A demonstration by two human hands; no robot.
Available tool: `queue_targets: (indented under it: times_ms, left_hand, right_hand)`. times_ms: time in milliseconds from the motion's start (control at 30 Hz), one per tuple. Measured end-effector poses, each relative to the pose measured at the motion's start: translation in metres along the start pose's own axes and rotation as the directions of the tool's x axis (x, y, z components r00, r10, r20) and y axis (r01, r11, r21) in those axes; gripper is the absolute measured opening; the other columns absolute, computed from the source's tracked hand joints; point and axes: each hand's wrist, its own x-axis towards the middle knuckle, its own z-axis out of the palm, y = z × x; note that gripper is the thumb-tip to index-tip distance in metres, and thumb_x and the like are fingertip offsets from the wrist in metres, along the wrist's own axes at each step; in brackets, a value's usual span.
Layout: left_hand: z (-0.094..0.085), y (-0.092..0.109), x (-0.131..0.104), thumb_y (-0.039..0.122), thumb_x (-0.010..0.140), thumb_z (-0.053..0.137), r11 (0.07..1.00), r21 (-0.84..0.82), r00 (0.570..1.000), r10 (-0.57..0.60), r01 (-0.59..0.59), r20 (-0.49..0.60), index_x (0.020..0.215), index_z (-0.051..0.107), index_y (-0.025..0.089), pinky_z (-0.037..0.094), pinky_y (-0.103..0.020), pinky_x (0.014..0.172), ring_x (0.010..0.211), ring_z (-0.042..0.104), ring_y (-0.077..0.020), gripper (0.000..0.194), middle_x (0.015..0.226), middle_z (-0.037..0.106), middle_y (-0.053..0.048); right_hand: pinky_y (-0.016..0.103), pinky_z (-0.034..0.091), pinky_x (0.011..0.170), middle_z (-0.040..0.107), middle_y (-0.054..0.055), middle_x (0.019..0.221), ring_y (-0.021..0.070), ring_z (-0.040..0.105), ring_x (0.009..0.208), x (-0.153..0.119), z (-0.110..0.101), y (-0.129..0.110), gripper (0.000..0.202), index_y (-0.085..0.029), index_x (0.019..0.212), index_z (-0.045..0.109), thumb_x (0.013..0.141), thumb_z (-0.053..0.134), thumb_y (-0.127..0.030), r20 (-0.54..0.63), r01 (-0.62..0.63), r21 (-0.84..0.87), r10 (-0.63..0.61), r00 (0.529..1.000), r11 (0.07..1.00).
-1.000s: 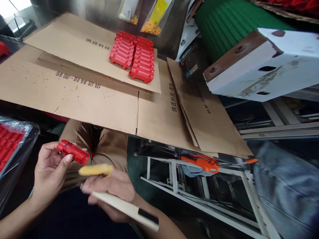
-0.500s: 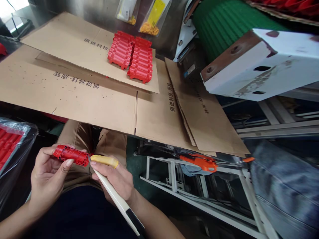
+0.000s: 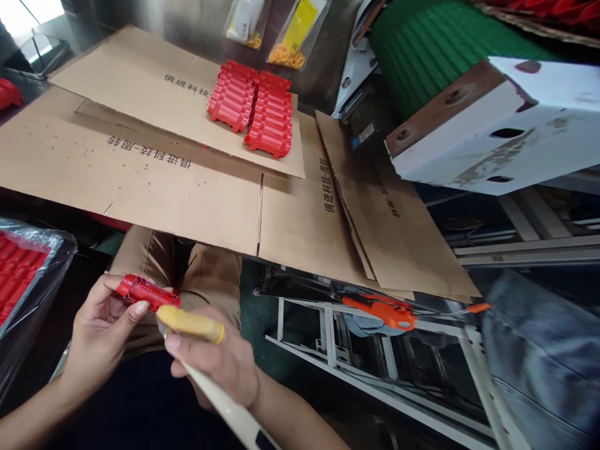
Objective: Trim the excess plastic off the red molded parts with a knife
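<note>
My left hand is closed around one end of a red plastic housing, holding it above my lap with the thumb along its near side. Its hollow, ribbed face is turned partly up. In my right hand is a long, cream-handled tool with a black section low on the handle. A small metal tip shows by the thumb, just short of the housing; its exact shape is blurred. A yellow finger cot covers the index finger and overlaps the housing's right end in view.
Red plastic parts stand in two rows on cardboard covering the table. Bags of yellow finger cots lie behind. Left is a plastic-lined box of red parts. A green conveyor belt, white metal frame and orange air gun are right.
My right hand has drawn the tool down and toward me, off the housing's right end. The housing has tilted slightly in my left hand. The whole view has shifted a little.
</note>
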Motion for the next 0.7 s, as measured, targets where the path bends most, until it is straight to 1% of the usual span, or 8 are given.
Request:
queue_targets:
  times_ms: [33,100,133,167,267,433,600,700]
  left_hand:
    - [0.000,0.000,-0.001,0.022,0.089,0.085,1.000,0.002,1.000,0.006,-0.007,0.029,0.102,0.072,0.025,0.065,-0.031,0.091,0.099,0.075,-0.0202,0.019,0.110,0.078,-0.003]
    - [0.001,0.000,-0.003,0.020,0.089,0.084,1.000,0.004,0.998,0.021,-0.021,0.063,0.102,0.074,0.025,0.065,-0.029,0.094,0.104,0.076,-0.0200,0.017,0.114,0.079,-0.003]
    - [0.002,0.000,-0.004,0.019,0.089,0.084,1.000,0.001,0.997,0.026,-0.027,0.072,0.101,0.075,0.026,0.065,-0.027,0.093,0.104,0.076,-0.0192,0.017,0.113,0.079,-0.003]
    - [0.002,0.000,-0.004,0.018,0.089,0.084,1.000,-0.004,0.997,0.032,-0.031,0.077,0.101,0.075,0.026,0.064,-0.025,0.093,0.104,0.076,-0.0184,0.017,0.112,0.079,-0.002]
    - [0.004,0.001,-0.002,0.015,0.089,0.084,0.998,-0.013,0.994,0.056,-0.054,0.098,0.100,0.077,0.025,0.064,-0.024,0.093,0.104,0.076,-0.0180,0.017,0.111,0.079,-0.002]
    - [0.007,0.004,0.001,0.012,0.090,0.082,0.997,0.005,0.989,0.079,-0.080,0.124,0.099,0.077,0.024,0.063,-0.023,0.096,0.107,0.075,-0.0174,0.016,0.109,0.080,-0.003]
    - [0.006,0.004,0.001,0.013,0.090,0.082,0.997,0.001,0.986,0.076,-0.077,0.147,0.100,0.076,0.026,0.063,-0.022,0.096,0.107,0.075,-0.0163,0.017,0.110,0.080,-0.001]
    - [0.006,0.004,0.001,0.013,0.090,0.082,0.998,0.000,0.988,0.061,-0.062,0.140,0.100,0.077,0.026,0.063,-0.022,0.095,0.106,0.076,-0.0162,0.017,0.109,0.080,0.000]
  right_hand:
    - [0.040,0.070,0.095,0.079,0.010,0.122,0.0256,0.077,0.112,0.002,0.002,0.001,0.019,-0.025,0.123,0.075,0.105,0.070,-0.027,-0.082,0.023,0.005,-0.022,0.996,1.000]
    - [0.042,0.069,0.096,0.076,0.015,0.126,0.0269,0.075,0.116,0.009,0.005,0.003,0.023,-0.019,0.127,0.074,0.105,0.069,-0.019,-0.237,0.115,0.006,-0.110,0.965,0.993]
    - [0.042,0.069,0.096,0.077,0.015,0.124,0.0264,0.076,0.114,0.013,0.007,0.005,0.025,-0.018,0.128,0.073,0.104,0.069,-0.016,-0.283,0.138,0.012,-0.129,0.951,0.990]
    - [0.041,0.069,0.095,0.078,0.015,0.122,0.0256,0.077,0.112,0.016,0.008,0.007,0.026,-0.017,0.130,0.073,0.104,0.068,-0.014,-0.303,0.150,0.021,-0.137,0.943,0.988]
    - [0.039,0.069,0.093,0.080,0.014,0.117,0.0244,0.077,0.108,0.019,0.013,0.010,0.029,-0.016,0.132,0.073,0.104,0.069,-0.013,-0.304,0.170,0.029,-0.154,0.940,0.985]
    - [0.039,0.068,0.096,0.081,0.015,0.114,0.0239,0.077,0.107,0.017,0.016,0.013,0.027,-0.011,0.131,0.072,0.104,0.068,-0.011,-0.306,0.225,0.016,-0.209,0.929,0.974]
    - [0.039,0.069,0.092,0.081,0.016,0.113,0.0237,0.078,0.106,0.019,0.015,0.013,0.026,-0.012,0.131,0.071,0.106,0.066,-0.012,-0.304,0.238,0.002,-0.226,0.926,0.971]
    - [0.040,0.070,0.090,0.081,0.014,0.112,0.0239,0.078,0.105,0.019,0.014,0.010,0.028,-0.015,0.134,0.070,0.107,0.064,-0.013,-0.293,0.209,-0.002,-0.201,0.935,0.978]
